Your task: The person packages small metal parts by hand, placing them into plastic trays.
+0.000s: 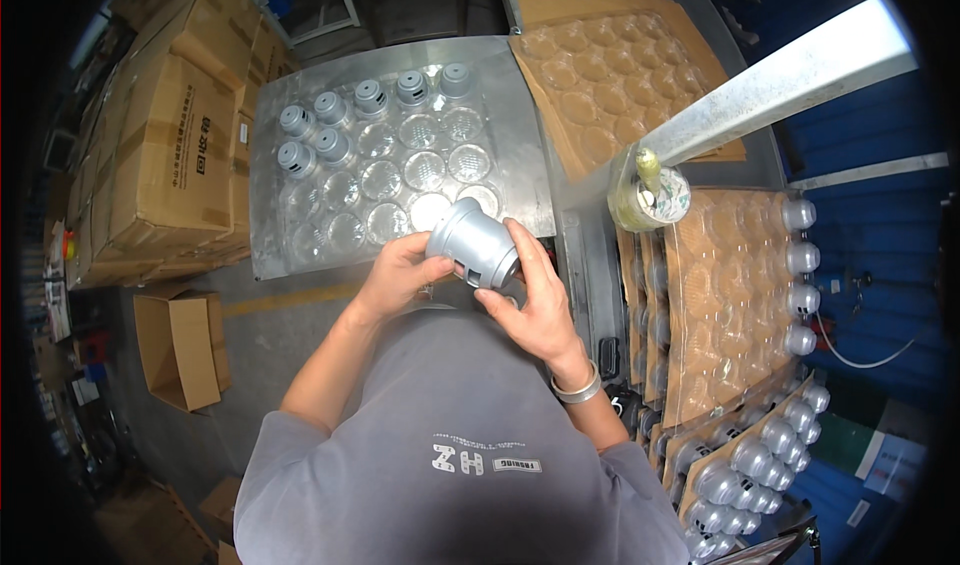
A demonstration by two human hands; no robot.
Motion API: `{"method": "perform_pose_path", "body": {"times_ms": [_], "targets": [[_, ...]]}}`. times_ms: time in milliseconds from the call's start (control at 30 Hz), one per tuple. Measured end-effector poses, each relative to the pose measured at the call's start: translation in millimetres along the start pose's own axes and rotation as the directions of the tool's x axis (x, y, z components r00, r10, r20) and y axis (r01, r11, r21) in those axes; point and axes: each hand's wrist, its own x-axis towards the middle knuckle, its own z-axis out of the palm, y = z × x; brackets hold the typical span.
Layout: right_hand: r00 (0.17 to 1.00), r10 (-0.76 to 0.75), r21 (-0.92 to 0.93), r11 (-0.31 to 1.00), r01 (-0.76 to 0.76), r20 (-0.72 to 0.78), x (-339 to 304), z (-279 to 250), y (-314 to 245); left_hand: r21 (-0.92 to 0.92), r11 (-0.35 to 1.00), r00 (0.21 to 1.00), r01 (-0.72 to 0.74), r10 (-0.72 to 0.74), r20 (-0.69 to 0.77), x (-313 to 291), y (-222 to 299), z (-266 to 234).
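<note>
Between my two hands, in front of my chest, is a silver-grey cylindrical housing (468,240) with a flared rim and small slots in its side. My left hand (408,273) grips it from the left, thumb near the slots. Around its right end curl the fingers of my right hand (535,300), the thumb underneath. Just beyond lies a clear plastic tray (400,150) with round pockets on a metal table. Several like housings (370,98) stand upright in its far row, and two (333,145) more in the row nearer me at the left.
Cardboard boxes (165,150) are stacked at the left; an open carton (180,350) sits on the floor. At the back right, another clear tray (610,75) lies on cardboard. Filled trays (730,305) are stacked at right. A white metal beam (780,80) juts in, tape roll (665,203) at its end.
</note>
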Motion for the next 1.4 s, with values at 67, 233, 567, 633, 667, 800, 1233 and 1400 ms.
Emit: {"method": "perform_pose_path", "body": {"times_ms": [67, 233, 567, 633, 667, 800, 1233, 1400], "targets": [[0.992, -0.124, -0.098, 0.988, 0.12, -0.039, 1, -2, 2, 0.006, 0.999, 0.999, 0.041, -0.041, -0.003, 5, 1, 1], [0.935, -0.337, -0.155, 0.935, 0.319, -0.109, -3, -19, -7, -0.272, 0.96, 0.998, 0.066, -0.058, 0.039, 15, -2, 16], [0.719, -0.548, -0.573, 0.78, 0.253, -0.429, -55, -200, -70, -0.2, 0.963, 0.902, -0.178, 0.241, 0.358, 50, 3, 56], [0.513, -0.539, -0.577, 0.811, 0.102, -0.668, -79, -247, -58, -0.237, 0.959, 0.887, -0.155, 0.241, 0.394, 54, -4, 65], [0.394, -0.563, -0.628, 0.776, -0.05, -0.727, -91, -277, -49, -0.196, 0.973, 0.907, -0.123, 0.19, 0.375, 57, -11, 62], [-0.036, -0.405, -0.389, 0.896, -0.214, -0.914, -154, -384, 25, -0.143, 0.989, 0.96, -0.026, 0.065, 0.273, 63, -28, 67], [-0.086, -0.064, 0.074, 0.172, -0.982, -0.994, -247, -434, 158, 0.067, 0.972, 0.973, 0.224, -0.22, -0.068, 83, -56, 54], [0.116, 0.303, -0.105, 0.051, -0.993, -0.946, -309, -476, 183, 0.195, 0.932, 0.95, 0.304, -0.311, 0.005, 101, -60, 47]]}}
